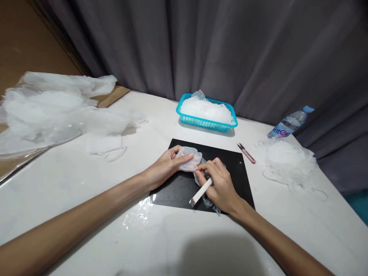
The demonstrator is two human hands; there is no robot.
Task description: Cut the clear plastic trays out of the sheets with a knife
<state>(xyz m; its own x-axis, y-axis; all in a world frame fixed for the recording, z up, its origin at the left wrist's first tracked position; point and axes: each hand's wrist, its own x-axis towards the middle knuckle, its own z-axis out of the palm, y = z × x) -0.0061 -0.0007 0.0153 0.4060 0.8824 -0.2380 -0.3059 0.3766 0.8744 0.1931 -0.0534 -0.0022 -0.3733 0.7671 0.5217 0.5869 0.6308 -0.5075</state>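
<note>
On the black mat [181, 189] at the centre of the desk [86, 180], a translucent plastic piece [188, 161] lies between both hands. The left hand [166, 166] is partly closed on its left edge, thumb on top, fingers beneath. The right hand [220, 184] is curled around a flat white tool [200, 193] and its fingertips touch the right edge of the piece.

The shape of the piece is hard to make out, since it is clear and the hands cover much of it. The working end of the tool is hidden inside the right hand, so its type cannot be told. More clear plastic shows under the right hand; its extent is hidden.

Count: one mat, one tool in hand, one pair of red-handled snips [246, 153] just off the mat's right corner, one blue basket [207, 123] behind the mat, filled with translucent white pieces too merged to count, one water bottle [289, 124] lying on its side at far right with its label cut off, and two heaps of clear plastic: the right heap [289, 163] and the larger left heap [48, 111].

The desk is white and glossy. A grey curtain [230, 46] closes the rear and right side.
</note>
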